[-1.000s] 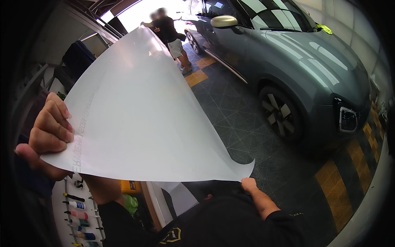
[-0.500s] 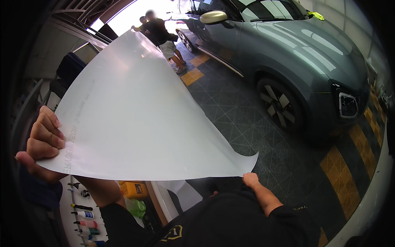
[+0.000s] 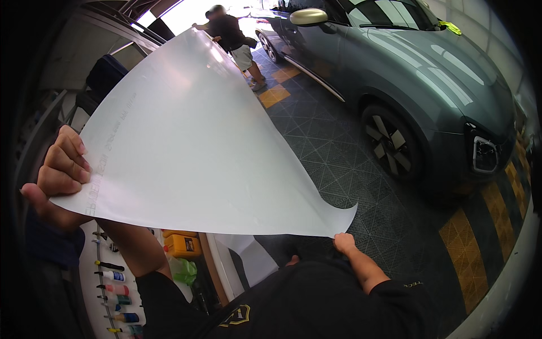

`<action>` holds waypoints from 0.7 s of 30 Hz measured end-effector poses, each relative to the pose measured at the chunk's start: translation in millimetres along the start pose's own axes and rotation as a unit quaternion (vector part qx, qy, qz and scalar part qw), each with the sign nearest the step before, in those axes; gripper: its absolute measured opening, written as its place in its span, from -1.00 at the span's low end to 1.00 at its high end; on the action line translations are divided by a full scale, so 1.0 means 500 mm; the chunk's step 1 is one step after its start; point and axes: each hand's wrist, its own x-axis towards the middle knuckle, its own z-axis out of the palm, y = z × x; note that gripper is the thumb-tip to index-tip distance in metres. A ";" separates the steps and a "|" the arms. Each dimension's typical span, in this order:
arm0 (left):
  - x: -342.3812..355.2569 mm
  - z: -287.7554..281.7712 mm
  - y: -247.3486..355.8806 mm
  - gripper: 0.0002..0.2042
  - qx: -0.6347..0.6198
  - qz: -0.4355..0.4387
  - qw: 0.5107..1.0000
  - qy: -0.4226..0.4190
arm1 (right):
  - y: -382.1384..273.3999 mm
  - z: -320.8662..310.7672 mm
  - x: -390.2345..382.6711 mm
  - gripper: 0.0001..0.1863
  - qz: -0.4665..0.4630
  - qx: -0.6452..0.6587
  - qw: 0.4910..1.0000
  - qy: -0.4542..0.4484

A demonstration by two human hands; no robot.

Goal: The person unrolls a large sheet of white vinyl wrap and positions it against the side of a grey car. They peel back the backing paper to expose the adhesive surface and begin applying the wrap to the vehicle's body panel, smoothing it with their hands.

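A large white translucent film sheet [image 3: 192,141] stretches out in front of me, widening toward me from its far end. My left hand [image 3: 59,175] grips its near left corner, fingers curled over the edge. My right hand [image 3: 343,243] pinches the near right corner low in front of my dark shirt. At the far end another person [image 3: 231,34] in a dark top and light shorts stands where the sheet narrows; whether they hold it is hidden.
A grey-green car [image 3: 429,85] stands at the right on dark grid floor tiles with yellow tiles [image 3: 468,243] beside it. At lower left a white table [image 3: 107,282] carries several small bottles and an orange box [image 3: 180,244].
The view has shifted down and right, so the car sits higher in the picture. The sheet stays stretched between both hands; my left hand has moved slightly lower.
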 end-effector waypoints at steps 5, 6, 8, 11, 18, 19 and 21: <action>0.001 0.021 -0.016 -0.41 -0.013 0.026 0.997 0.075 | -0.005 -0.006 0.009 -0.64 -0.005 0.008 1.000 0.002; 0.005 0.022 -0.016 -0.41 -0.007 0.027 0.996 0.081 | -0.006 -0.008 0.011 -0.64 -0.006 0.004 1.000 0.002; 0.003 0.028 -0.016 -0.41 0.003 0.025 0.995 0.094 | -0.008 -0.015 0.008 -0.64 -0.004 -0.004 1.000 0.003; 0.003 0.035 -0.026 -0.41 -0.001 0.035 0.993 0.109 | 0.000 -0.021 0.013 -0.65 0.007 -0.005 1.000 0.008; -0.002 0.024 -0.020 -0.41 -0.007 0.047 0.996 0.073 | 0.006 -0.021 0.010 -0.65 0.018 0.004 0.999 0.029; -0.005 0.021 -0.019 -0.41 -0.004 0.046 0.997 0.068 | 0.001 -0.023 0.007 -0.66 0.023 0.005 1.000 0.021; -0.016 0.013 -0.015 -0.40 0.001 0.045 0.997 0.058 | -0.010 -0.027 -0.001 -0.68 0.033 0.006 0.999 0.004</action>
